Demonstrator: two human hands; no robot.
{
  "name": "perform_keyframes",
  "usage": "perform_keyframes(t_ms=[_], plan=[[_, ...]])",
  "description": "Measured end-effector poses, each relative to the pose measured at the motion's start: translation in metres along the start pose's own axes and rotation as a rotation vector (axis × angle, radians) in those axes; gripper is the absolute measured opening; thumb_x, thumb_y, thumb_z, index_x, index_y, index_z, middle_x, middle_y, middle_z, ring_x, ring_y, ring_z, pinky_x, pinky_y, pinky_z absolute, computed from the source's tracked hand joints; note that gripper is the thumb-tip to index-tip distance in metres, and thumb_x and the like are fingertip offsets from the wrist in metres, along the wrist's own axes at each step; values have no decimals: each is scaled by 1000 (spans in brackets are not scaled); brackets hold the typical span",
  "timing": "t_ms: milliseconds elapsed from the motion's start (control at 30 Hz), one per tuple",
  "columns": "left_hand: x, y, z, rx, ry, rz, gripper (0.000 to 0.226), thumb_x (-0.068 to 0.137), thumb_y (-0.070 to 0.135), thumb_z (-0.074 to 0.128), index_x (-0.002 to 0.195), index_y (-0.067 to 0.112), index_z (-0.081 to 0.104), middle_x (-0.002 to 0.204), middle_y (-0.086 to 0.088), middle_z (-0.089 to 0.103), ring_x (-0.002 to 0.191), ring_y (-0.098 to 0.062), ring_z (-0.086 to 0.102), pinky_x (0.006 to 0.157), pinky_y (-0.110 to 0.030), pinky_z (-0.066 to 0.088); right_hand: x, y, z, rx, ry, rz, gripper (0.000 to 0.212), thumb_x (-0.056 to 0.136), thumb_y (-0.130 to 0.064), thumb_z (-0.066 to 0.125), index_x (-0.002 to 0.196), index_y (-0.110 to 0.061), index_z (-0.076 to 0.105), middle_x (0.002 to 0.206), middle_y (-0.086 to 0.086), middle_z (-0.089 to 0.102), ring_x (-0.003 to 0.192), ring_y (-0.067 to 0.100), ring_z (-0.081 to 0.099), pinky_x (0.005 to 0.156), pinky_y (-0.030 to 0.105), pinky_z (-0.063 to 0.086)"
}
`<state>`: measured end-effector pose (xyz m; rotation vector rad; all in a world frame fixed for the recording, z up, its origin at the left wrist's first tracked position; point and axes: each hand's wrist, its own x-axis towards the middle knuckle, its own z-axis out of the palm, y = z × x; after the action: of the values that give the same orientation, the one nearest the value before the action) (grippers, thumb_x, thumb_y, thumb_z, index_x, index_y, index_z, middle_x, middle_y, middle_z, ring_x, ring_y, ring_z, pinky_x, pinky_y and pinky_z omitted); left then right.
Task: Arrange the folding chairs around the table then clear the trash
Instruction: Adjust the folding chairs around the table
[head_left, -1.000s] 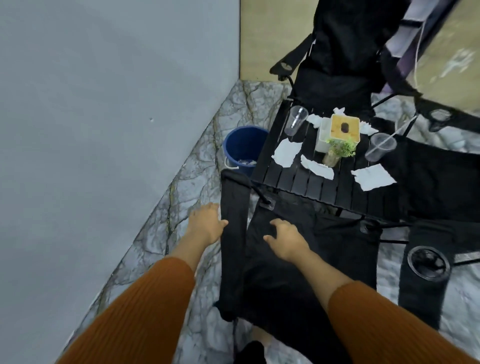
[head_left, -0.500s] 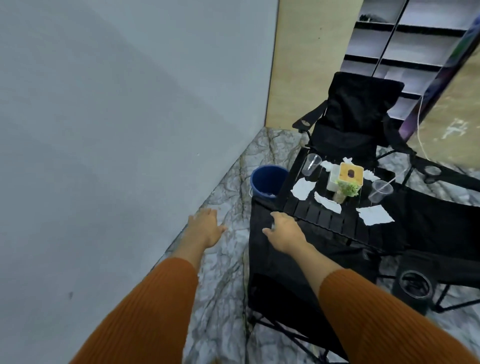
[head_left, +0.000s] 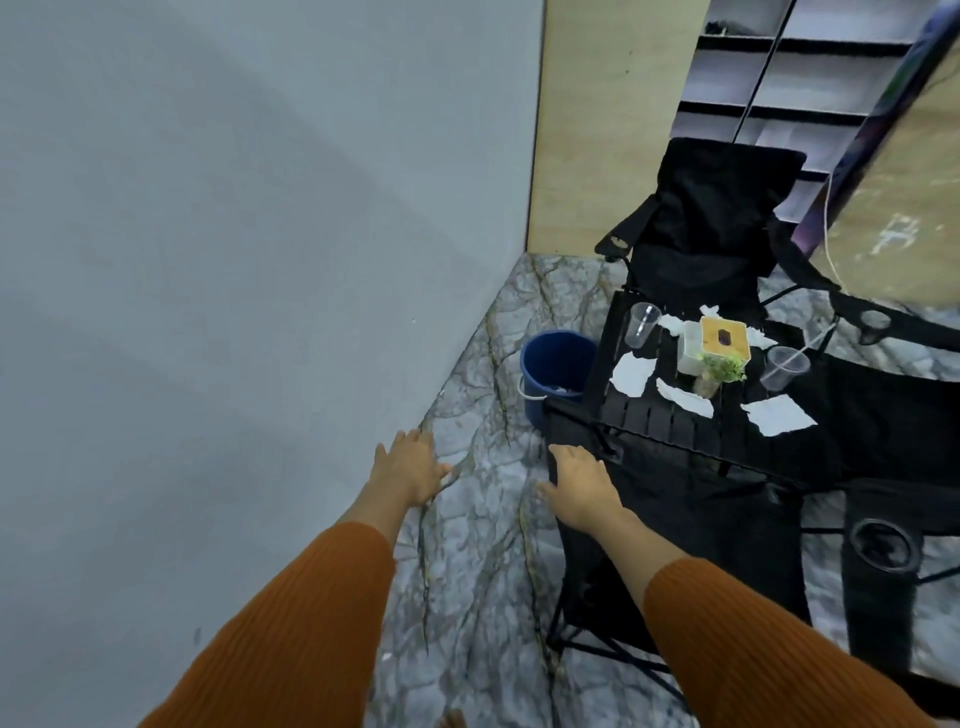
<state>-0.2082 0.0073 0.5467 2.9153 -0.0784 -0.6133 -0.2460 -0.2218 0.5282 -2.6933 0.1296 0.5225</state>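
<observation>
Two arms in orange ribbed sleeves (head_left: 291, 639) reach forward from the bottom edge over a grey marbled floor (head_left: 478, 561). The left hand (head_left: 410, 467) is spread flat, fingers loosely apart, palm down above the floor near the foot of the grey wall (head_left: 234, 234); it holds nothing and touches no object. The right hand (head_left: 584, 486) is also open and empty, palm down, its fingers lying against the left edge of the near chair (head_left: 691, 519); whether it presses on the fabric or only overlaps it cannot be told.

The near chair, black, unfolded, stands pushed up to the near side of the table (head_left: 670, 421), with a cup holder (head_left: 883, 545) in its right armrest. The table is a low black slatted top. On it lie torn white paper scraps (head_left: 631, 374), two clear plastic cups, one at the left (head_left: 641, 325) and one at the right (head_left: 784, 366), a wooden-topped tissue box (head_left: 719, 340), and a small green plant (head_left: 719, 371).

Just left of the table stands a blue bucket (head_left: 556, 369) with white scraps in its bottom. A second black chair (head_left: 711, 228) faces the table from the far side; a third chair (head_left: 893, 405) sits at the right. Behind stand a plywood panel (head_left: 608, 130) and shelving (head_left: 810, 78).
</observation>
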Motion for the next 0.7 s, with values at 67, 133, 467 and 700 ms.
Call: perform_keyframes(t_ms=[67, 133, 467, 700], plan=[[11, -11, -6, 32, -15, 33, 65, 97, 46, 42, 149, 11, 25, 156, -11, 28, 145, -27, 21, 118, -51, 15, 8, -12, -4, 7, 37, 17, 59, 97, -33, 50, 147, -11, 29, 154, 8, 31, 146, 28, 20, 121, 48, 15], [23, -18, -12, 46, -25, 74, 65, 97, 45, 42, 150, 13, 24, 157, -11, 24, 146, -26, 19, 119, -51, 14, 17, -23, -8, 0, 64, 38, 61, 97, -33, 49, 149, -10, 25, 156, 8, 28, 147, 28, 17, 121, 49, 14], [118, -26, -45, 117, -48, 189, 65, 97, 45, 42, 150, 12, 24, 157, -10, 25, 146, -27, 19, 119, -52, 14, 93, -51, -23, 37, 78, 136, 67, 98, -31, 48, 153, -14, 15, 162, 6, 14, 150, 27, 5, 122, 50, 9], [224, -5, -95, 156, -51, 231, 65, 98, 45, 41, 150, 11, 23, 157, -10, 24, 146, -27, 18, 119, -52, 13, 190, -48, -67, 56, 122, 167, 66, 98, -31, 50, 152, -14, 17, 161, 6, 15, 150, 28, 6, 122, 50, 10]])
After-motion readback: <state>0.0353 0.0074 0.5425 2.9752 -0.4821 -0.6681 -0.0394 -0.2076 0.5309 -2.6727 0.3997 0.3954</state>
